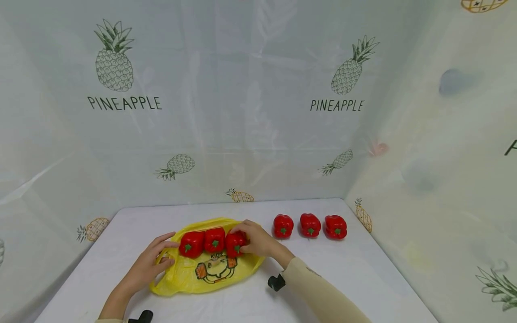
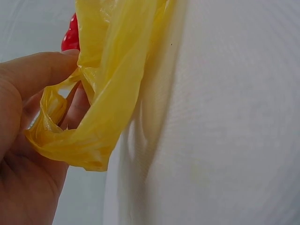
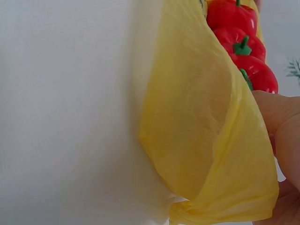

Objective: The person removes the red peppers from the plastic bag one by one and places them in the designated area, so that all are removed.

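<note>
A yellow plastic bag [image 1: 183, 278] with a printed cartoon face lies spread on its side. Along its opening sit three red bell peppers with green stems: a left one [image 1: 191, 244], a middle one [image 1: 215, 240] and a right one [image 1: 236, 243]. My right hand [image 1: 258, 240] grips the right bell pepper, thumb in front and fingers over its top. At the bag's left edge, my left hand [image 1: 147, 264] holds the plastic between thumb and fingers, fingertips close beside the left pepper. The bag's handle loop [image 2: 89, 150] hangs by those fingers in the left wrist view.
Three more red bell peppers stand in a row at the back right: one nearer the bag [image 1: 283, 226], a middle one [image 1: 310, 225] and an outer one [image 1: 335, 227]. A white table [image 1: 343, 273] bears everything, with a pineapple-print curtain [image 1: 242, 112] behind and at the sides.
</note>
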Action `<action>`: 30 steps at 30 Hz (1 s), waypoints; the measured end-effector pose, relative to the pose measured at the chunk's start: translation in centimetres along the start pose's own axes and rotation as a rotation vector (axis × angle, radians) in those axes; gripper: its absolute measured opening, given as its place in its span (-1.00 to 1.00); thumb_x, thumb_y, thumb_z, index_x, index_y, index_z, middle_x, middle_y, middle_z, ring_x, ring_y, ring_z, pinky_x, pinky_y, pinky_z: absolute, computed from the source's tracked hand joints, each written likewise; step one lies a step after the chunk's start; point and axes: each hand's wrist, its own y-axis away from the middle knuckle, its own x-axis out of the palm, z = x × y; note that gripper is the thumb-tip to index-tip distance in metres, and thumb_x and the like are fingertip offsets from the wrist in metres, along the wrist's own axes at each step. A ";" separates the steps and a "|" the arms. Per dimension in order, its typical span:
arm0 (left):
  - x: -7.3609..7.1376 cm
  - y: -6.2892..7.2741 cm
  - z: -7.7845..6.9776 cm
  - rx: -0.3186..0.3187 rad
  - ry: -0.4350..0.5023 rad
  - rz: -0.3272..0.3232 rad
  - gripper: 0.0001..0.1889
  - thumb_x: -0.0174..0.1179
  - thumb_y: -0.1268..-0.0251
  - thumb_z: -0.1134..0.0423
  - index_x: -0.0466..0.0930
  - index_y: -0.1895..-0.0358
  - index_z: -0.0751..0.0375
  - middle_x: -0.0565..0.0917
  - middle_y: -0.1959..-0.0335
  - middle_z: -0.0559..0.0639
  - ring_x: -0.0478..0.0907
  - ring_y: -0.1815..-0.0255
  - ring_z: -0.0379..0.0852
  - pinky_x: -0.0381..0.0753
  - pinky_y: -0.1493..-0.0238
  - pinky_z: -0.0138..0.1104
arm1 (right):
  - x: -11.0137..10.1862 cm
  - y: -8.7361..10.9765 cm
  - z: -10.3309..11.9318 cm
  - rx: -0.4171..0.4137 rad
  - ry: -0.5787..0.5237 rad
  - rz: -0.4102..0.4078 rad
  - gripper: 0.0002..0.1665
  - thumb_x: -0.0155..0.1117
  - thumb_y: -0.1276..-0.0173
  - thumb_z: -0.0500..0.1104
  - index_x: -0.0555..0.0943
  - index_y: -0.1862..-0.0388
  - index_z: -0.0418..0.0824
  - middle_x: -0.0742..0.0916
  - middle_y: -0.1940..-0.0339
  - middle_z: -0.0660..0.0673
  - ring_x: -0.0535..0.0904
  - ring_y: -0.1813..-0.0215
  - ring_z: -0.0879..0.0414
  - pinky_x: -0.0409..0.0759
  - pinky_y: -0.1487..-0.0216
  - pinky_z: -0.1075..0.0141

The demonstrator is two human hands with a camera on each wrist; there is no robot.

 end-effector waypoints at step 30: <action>0.0 -0.1 0.0 -0.026 -0.010 0.008 -0.63 0.40 -0.43 0.32 0.66 -0.23 -0.03 0.31 -0.62 0.10 0.33 -0.55 0.34 0.45 -0.21 -0.59 | -6.7 5.1 2.8 -0.025 -0.144 -0.066 -0.33 0.55 -0.33 -0.34 0.61 -0.38 0.00 0.64 -0.31 -0.01 0.61 -0.30 0.03 0.75 -0.07 0.34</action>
